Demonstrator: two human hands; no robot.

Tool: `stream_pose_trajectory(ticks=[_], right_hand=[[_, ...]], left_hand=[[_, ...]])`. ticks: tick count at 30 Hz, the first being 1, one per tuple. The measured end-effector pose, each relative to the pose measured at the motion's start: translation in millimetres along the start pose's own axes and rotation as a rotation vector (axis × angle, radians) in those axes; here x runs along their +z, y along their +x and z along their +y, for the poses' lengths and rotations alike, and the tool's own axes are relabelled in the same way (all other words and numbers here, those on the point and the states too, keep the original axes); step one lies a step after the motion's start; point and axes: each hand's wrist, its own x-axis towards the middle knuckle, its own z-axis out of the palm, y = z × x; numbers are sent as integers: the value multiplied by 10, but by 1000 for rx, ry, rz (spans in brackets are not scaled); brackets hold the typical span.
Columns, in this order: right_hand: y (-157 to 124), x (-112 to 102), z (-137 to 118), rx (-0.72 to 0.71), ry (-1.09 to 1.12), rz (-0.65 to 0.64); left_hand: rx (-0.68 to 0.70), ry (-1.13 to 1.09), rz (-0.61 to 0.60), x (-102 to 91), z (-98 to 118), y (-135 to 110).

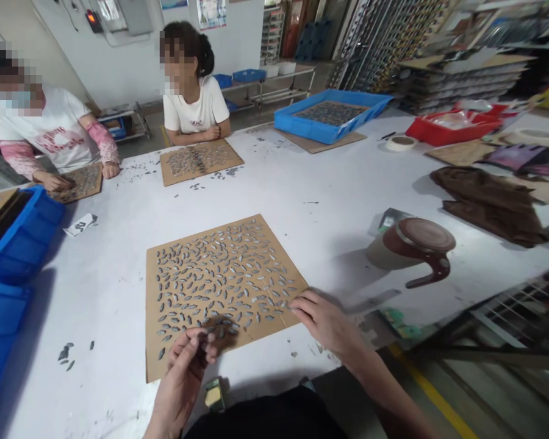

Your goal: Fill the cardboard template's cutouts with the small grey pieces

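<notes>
Blue plastic crates (2, 338) stand left of the cardboard sheet (152, 341), my landmark, with loose grey chips (66, 352) on the white table (105, 292) between them. At the sheet's near edge, my left hand (187, 360) pinches what looks like a dark piece (204, 336) between thumb and fingertips. I judge a light pinch serves best here, lowering straight down and leaving a gap around every grey piece (202, 288). These cover most of the sheet, just beyond the left hand and left of the other. My right hand (322, 317) touches the sheet's right-hand edge; I cannot tell whether it grips or merely steadies. A lidded mug (412, 244) stands right of the sheet.
</notes>
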Motion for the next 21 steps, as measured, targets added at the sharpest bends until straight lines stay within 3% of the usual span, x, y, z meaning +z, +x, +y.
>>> stream_pose_trajectory(ticks=[10,21], right_hand=[[159,-1,-181,77,-16,-3],[183,153,-93,110,-37,73]], left_hand=[[22,-13,-1,-47,30,3],[42,-67,0,-103,-30,6]])
